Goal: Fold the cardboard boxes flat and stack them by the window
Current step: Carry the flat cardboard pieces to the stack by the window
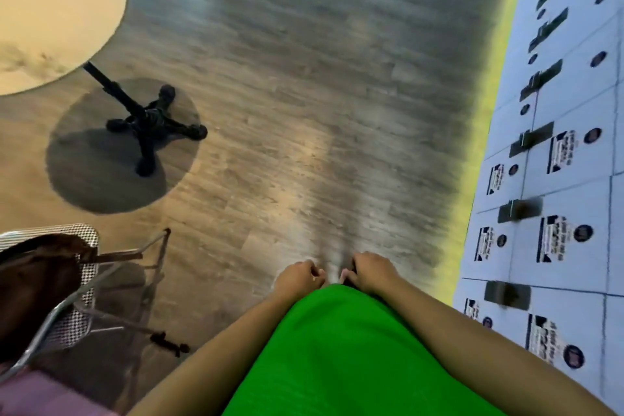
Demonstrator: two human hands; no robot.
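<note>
our fingers are curled on both sides. the left hand (297,277) has its fingers bent inward toward the palm, thumb tip near the forefinger, and the right hand (369,272) is curled the same way, knuckles up. the two hands sit close together, nearly touching, at the far edge of a green surface (337,358) that fills the space between our forearms. we cannot tell whether the fingers pinch that green edge or hold nothing, since the frame is blurred there.

beyond the hands lies a wood-plank floor (304,94), smeared by motion. to the upper left stands a round pale table (50,10) on a black pedestal base (148,125) with four feet, its round shadow on the floor beneath. at the lower left there is a metal-framed mesh chair (81,284) with a dark brown bag (37,277) resting on it. along the right runs a wall of pale blue locker doors (567,199) with dark handles, round locks and printed labels, edged by a yellow strip at the floor.

no cardboard box shows anywhere in this view
</note>
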